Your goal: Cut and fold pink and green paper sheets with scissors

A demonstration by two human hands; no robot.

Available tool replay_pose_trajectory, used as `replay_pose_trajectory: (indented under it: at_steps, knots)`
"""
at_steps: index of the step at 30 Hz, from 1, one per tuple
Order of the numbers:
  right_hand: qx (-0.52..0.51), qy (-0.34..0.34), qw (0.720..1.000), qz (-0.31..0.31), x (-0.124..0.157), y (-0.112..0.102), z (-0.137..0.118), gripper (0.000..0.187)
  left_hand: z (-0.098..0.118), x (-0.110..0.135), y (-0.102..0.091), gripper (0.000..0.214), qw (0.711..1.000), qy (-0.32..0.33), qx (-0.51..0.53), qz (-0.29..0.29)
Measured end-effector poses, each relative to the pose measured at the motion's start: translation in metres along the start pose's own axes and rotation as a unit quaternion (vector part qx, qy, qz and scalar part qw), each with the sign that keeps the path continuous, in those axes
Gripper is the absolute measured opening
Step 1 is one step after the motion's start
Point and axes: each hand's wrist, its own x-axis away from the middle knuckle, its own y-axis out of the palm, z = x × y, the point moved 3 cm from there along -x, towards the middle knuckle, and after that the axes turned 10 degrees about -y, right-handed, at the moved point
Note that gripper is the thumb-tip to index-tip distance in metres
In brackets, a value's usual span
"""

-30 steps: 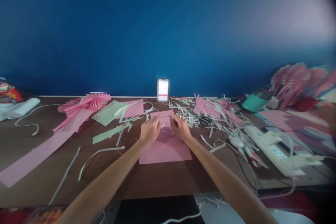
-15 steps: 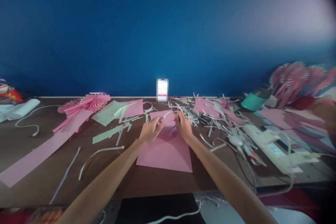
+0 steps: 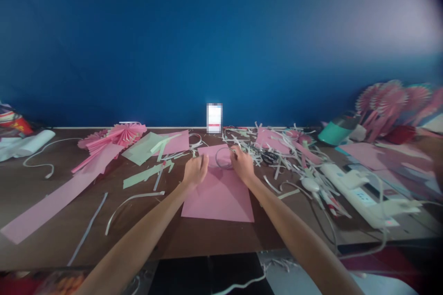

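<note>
A pink paper sheet (image 3: 218,198) lies on the brown table (image 3: 207,235) in front of me. My left hand (image 3: 194,171) rests on the sheet's far left edge with its fingers curled down. My right hand (image 3: 242,164) is closed on a clear ring-shaped thing, perhaps a tape roll (image 3: 223,157), which sits at the sheet's far end between the two hands. A second pink piece (image 3: 216,151) lies just behind the ring.
Folded pink fans (image 3: 116,136) and pale green sheets (image 3: 143,147) lie at back left, a long pink strip (image 3: 48,205) at left. Several white paper strips (image 3: 277,152) pile up right of my hands. A white power strip (image 3: 353,193) and a teal object (image 3: 334,132) sit at right.
My left hand has slid off the ring onto the sheet's edge. My right hand still holds the ring. The pink sheet has shifted slightly.
</note>
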Motion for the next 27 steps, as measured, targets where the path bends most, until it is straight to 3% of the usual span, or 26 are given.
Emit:
replay_pose_trajectory:
  at_steps: [3,6,14,16,19,23,27]
  knots:
    - [0.098,0.098,0.99,0.032,-0.002,-0.011,0.015,0.027,0.005,0.002,0.007,0.049,0.997,0.029,-0.057,-0.046]
    - [0.137,0.127,0.98,0.071,-0.004,-0.022,0.025,0.03,0.005,0.003,0.013,0.043,0.992,0.034,-0.094,-0.071]
    - [0.037,-0.026,0.984,0.171,0.005,-0.018,0.0,0.029,0.003,0.002,0.012,0.034,0.994,-0.028,-0.091,-0.055]
    - [0.022,-0.056,0.985,0.162,0.008,-0.014,-0.005,0.03,0.005,0.003,0.004,0.032,0.999,-0.029,-0.028,-0.031]
    - [0.008,-0.077,0.99,0.115,0.009,-0.011,-0.009,0.033,0.01,0.005,-0.007,0.035,0.996,0.024,0.083,-0.007]
    - [-0.013,-0.059,0.996,0.063,0.008,-0.011,-0.01,0.034,0.016,0.008,-0.008,0.043,0.981,0.106,0.156,-0.042]
    - [-0.024,-0.038,0.999,0.027,0.005,-0.008,-0.008,0.032,0.019,0.01,-0.002,0.055,0.972,0.165,0.15,-0.068]
